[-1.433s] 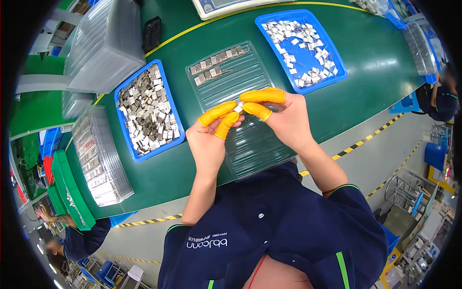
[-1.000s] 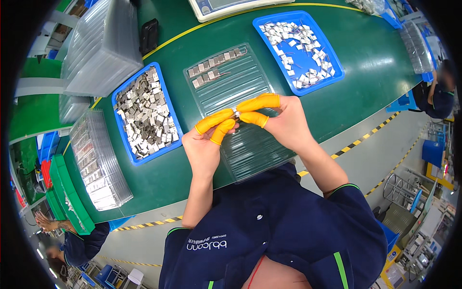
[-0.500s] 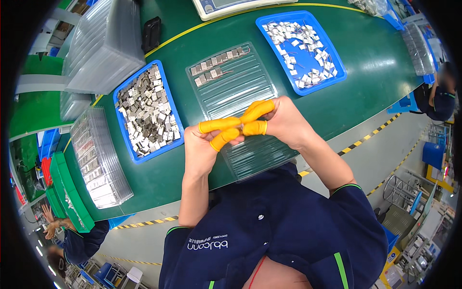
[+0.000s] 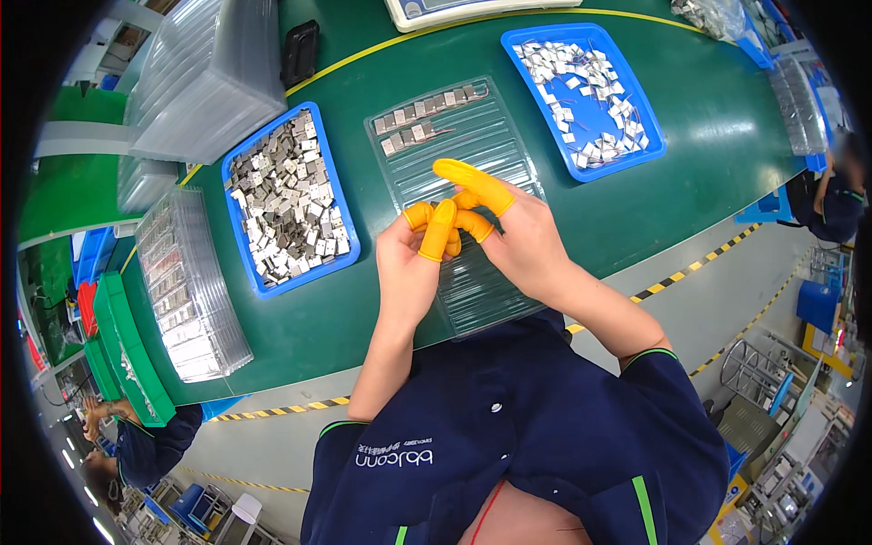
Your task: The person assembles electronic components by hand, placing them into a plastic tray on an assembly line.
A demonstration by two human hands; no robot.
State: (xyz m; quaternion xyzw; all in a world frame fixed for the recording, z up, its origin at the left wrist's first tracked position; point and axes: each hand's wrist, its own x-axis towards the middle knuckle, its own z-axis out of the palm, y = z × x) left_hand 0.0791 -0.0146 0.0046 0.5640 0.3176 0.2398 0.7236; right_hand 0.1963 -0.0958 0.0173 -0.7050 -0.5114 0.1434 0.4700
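Observation:
Yellow finger cots cover the fingertips of my left hand (image 4: 413, 259) and my right hand (image 4: 522, 236), which meet over the lower half of a clear ribbed plastic tray (image 4: 436, 173). My left thumb and fingers are pinched together. On my right hand the index finger sticks out while the thumb and another finger close against the left fingertips. Whatever lies between them is hidden by the cots. In the tray's top grooves sit two short rows of small grey-and-white block parts (image 4: 422, 107), some with thin wires.
Left of the tray, a blue bin (image 4: 352, 238) holds grey-and-white blocks; at right, another blue bin (image 4: 658, 145) holds white wired pieces. Stacked clear trays (image 4: 200, 91), filled trays (image 4: 191, 291) and green bins (image 4: 132, 350) stand farther left. A scale (image 4: 454, 11) sits at the back. Co-workers are at both sides.
My right index finger has lifted and straightened away from the pinch. My left fingertips have turned upward, and both hands stay together. The view has shifted slightly.

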